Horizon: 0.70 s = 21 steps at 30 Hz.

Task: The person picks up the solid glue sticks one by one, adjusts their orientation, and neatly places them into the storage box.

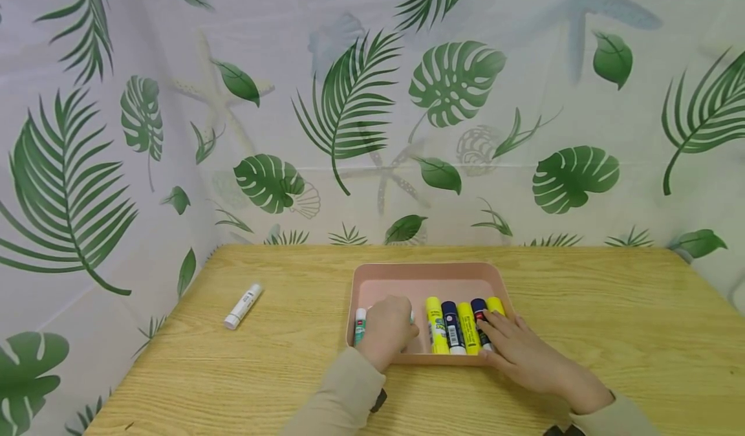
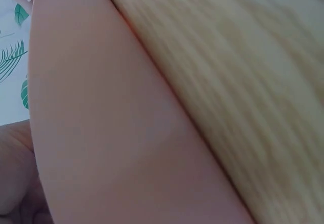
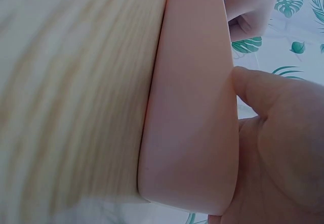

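A pink tray holds a row of glue sticks. My left hand reaches into its left half with curled fingers, gripping a glue stick mostly hidden by the hand. Left of that hand lies a green-and-white glue stick. My right hand rests over the tray's right front corner, fingers extended on a navy glue stick and a yellow one. In the right wrist view, its thumb touches the tray's rim. The left wrist view mostly shows the tray's outer wall.
A white glue stick lies alone on the wooden table, left of the tray. Yellow and navy glue sticks stand side by side in the tray's right half. A leaf-patterned cloth hangs behind the table.
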### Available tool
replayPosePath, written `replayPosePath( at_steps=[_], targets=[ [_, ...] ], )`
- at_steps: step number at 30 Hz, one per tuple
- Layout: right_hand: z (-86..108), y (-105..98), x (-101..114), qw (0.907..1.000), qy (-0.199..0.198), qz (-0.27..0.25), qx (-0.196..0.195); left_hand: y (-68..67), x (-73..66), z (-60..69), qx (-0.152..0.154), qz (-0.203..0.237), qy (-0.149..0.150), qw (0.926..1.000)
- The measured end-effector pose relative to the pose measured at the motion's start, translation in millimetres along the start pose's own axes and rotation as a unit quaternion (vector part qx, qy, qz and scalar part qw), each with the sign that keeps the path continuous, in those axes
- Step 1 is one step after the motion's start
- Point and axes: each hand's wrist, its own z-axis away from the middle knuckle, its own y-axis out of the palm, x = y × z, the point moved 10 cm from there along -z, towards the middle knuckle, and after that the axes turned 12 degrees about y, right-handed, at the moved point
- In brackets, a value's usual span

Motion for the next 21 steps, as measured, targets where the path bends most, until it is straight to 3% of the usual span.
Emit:
replayPosePath(
  at_steps=[21],
  targets=[
    [-1.2,-0.4,1.5,1.0000,0.000,0.002,0.001,6.5,2.1,-2.1,0.018,-0.066,-0.011,0.9976]
  ],
)
